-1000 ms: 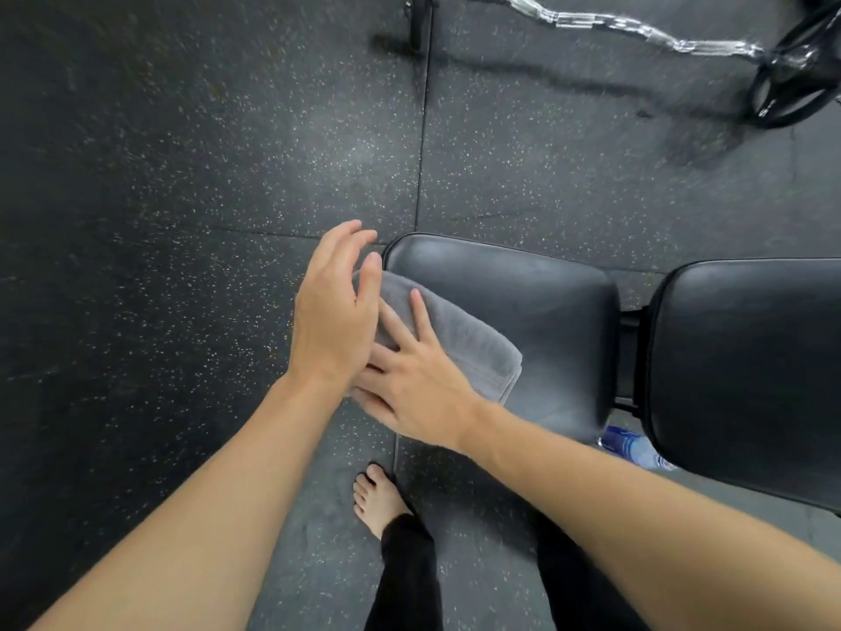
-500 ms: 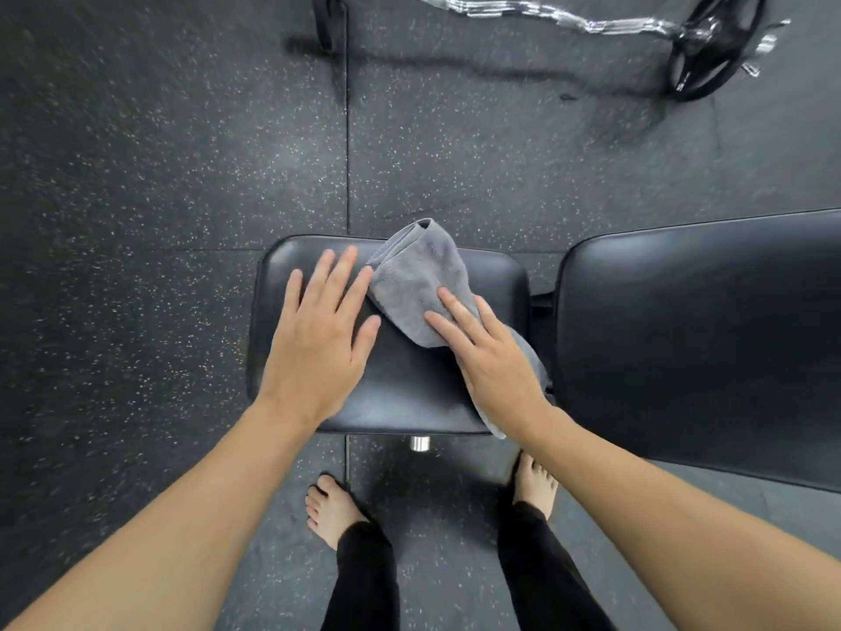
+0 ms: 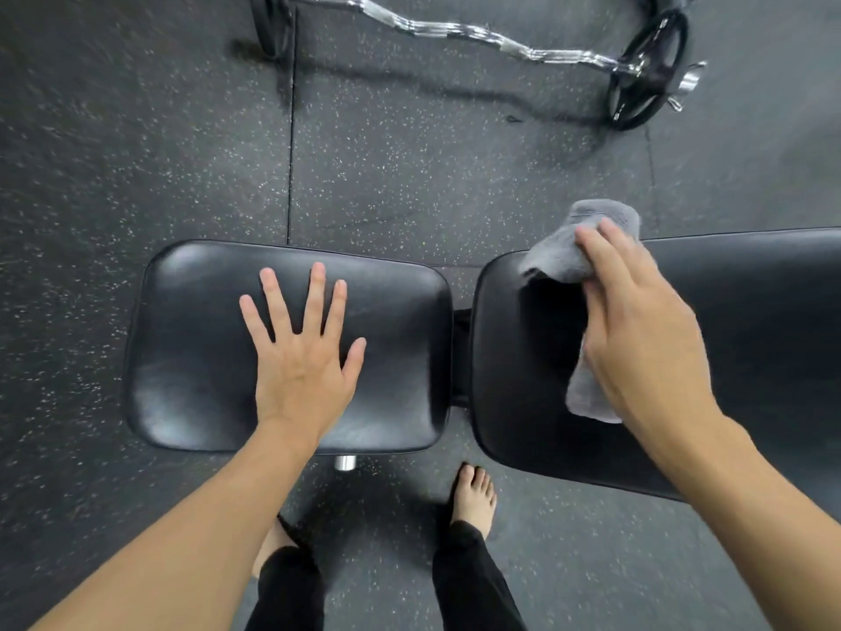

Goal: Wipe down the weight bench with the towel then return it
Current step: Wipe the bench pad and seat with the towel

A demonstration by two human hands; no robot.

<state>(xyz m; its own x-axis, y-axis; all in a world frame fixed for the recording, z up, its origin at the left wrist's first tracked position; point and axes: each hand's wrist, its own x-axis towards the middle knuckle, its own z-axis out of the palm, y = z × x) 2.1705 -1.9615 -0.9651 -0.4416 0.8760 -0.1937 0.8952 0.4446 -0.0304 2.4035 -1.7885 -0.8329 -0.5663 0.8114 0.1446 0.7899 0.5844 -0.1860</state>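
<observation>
Overhead: right hand (image 3: 637, 339) grips the grey towel (image 3: 578, 248), bunched under palm and fingers, over the near end of the weight bench (image 3: 751, 311) back pad. Left hand (image 3: 300, 357) lies flat, fingers spread, on the seat pad (image 3: 191, 339), empty.

Two black pads make up the table: one seat pad (image 3: 291, 343) and one back pad (image 3: 751, 357). One grey towel (image 3: 587, 248), one curl bar (image 3: 455, 31) with two plates. Two hands, two bare feet.
</observation>
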